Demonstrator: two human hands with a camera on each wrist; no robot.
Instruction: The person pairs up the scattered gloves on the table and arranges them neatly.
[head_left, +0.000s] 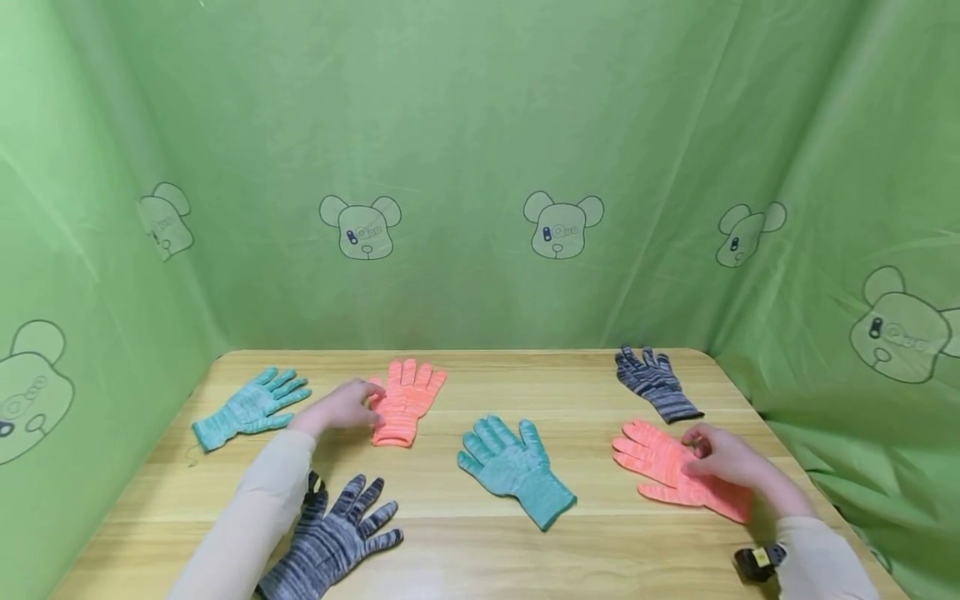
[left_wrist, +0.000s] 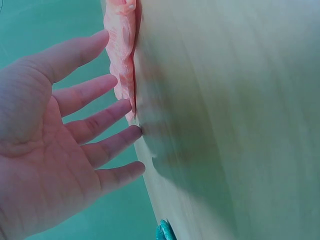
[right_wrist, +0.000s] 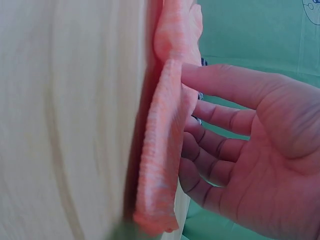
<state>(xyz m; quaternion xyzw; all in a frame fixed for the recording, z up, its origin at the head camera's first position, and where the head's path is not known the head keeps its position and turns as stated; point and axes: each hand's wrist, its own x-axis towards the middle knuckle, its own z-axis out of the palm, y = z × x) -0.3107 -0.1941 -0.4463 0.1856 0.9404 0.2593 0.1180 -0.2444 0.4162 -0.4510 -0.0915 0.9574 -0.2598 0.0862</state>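
Two coral-pink knit gloves lie flat on the wooden table. My left hand (head_left: 347, 406) is at the left edge of one pink glove (head_left: 406, 404); in the left wrist view its fingers (left_wrist: 95, 125) are spread and hold nothing. Over the other pink glove (head_left: 660, 465), near its palm and cuff, is my right hand (head_left: 726, 454). In the right wrist view the thumb tip touches that pink glove (right_wrist: 162, 145), with the other fingers loosely bent beside it and a gap between thumb and index finger.
A teal glove (head_left: 251, 408) lies at the back left, another teal glove (head_left: 517, 471) in the middle. One dark striped glove (head_left: 326, 542) is partly under the left forearm; a second striped glove (head_left: 654, 383) lies back right. Green curtains (head_left: 465, 167) surround the table (head_left: 450, 558).
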